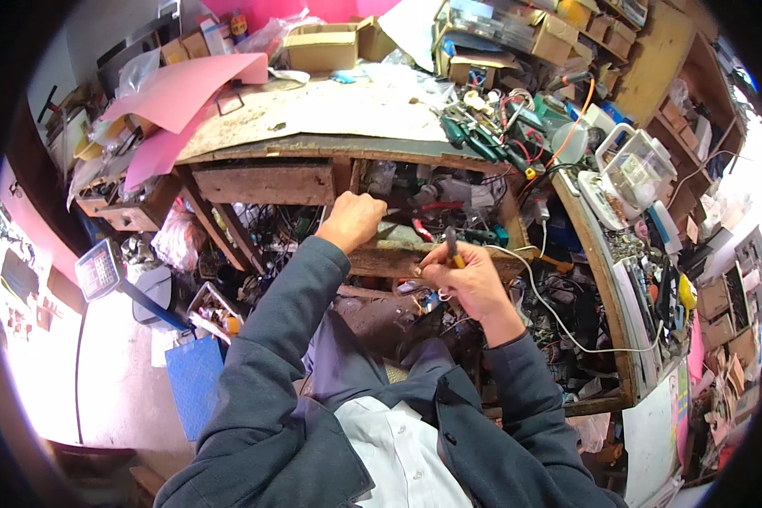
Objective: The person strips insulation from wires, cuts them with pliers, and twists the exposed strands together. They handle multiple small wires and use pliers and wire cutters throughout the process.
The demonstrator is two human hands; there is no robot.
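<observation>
My left hand [353, 222] is closed in a fist at the left side of an open drawer [449, 261] under the bench. Whatever its curled fingers hold, if anything, is hidden. To the right, over the drawer's front edge, my right hand [474, 286] grips a slim tool with a black-and-yellow handle [457, 254]; the working end cannot be made out. Something small and brass-coloured [417, 271] shows by the right fingertips. Inside the drawer lie red-handled pliers [422, 229], another red-handled tool [442, 206] and mixed small parts.
The bench top [330, 106] bears pink sheets [182, 89], a cardboard box [322, 46] and a heap of green-handled tools [470, 135]. A white cable [559, 326] loops across the right side. A clear plastic case [635, 169] stands on the right-hand bench; a blue board [195, 385] is at lower left.
</observation>
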